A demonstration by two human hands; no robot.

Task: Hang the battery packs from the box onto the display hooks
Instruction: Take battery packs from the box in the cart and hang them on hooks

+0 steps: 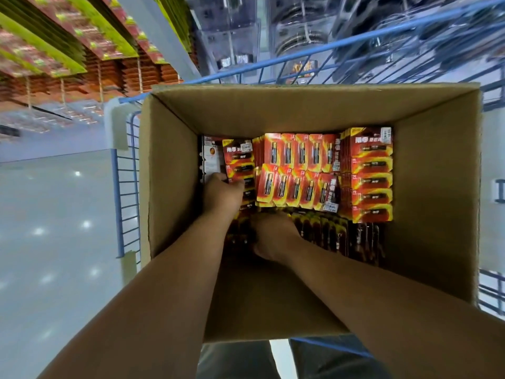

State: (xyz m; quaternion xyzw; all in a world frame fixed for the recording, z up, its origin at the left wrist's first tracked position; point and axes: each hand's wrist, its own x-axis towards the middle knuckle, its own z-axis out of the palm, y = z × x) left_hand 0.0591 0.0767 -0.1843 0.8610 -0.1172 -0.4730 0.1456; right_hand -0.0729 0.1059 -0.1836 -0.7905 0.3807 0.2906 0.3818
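Note:
An open cardboard box [437,187] holds several stacks of red and orange battery packs [297,170]. Both my arms reach down into it. My left hand [222,194] grips the lower end of a stack of red battery packs [239,160] at the box's left side. My right hand [273,236] rests lower, over dark packs [328,231] in the shaded near part of the box; its fingers are curled, and whether they hold a pack is hidden. A tall stack of packs [371,173] stands at the right.
The box sits in a blue wire cart [120,198]. Display hooks with hanging red and green packs [90,50] fill the upper left. Clear-packaged goods [300,28] hang beyond the cart. Glossy floor [54,228] lies to the left.

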